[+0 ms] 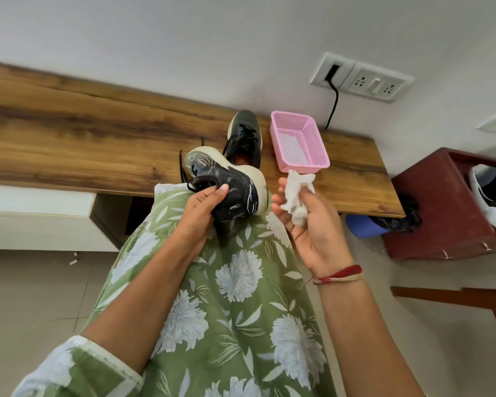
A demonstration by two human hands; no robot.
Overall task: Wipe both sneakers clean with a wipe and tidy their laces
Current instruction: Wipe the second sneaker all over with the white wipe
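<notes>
Beside the pink basket, to its left, a black sneaker was stood on the wooden tabletop with its laces untied. In front of the basket and further to its left, the other sneaker was held over the tabletop's near edge. It was gripped by the left hand, whose fingers were curled over the dark upper, and its pale sole was turned toward the wall. Just in front of the basket's near rim, a crumpled white wipe was pinched between the thumb and fingers of the right hand, apart from the shoe.

Wiping the held shoe was judged to be the step in hand. It would be done best with the wipe opened into a flatter pad and drawn along the pale sole edge in strokes away from the gripping fingers. The shoe should be turned so that every side is reached, and the dangling lace kept clear of the wipe.

The heel of the sneaker beside the basket was hidden behind the held one. The tread of the held shoe could not be seen, dirt on either shoe was hard to make out, and the pale contents of the basket could not be identified.
</notes>
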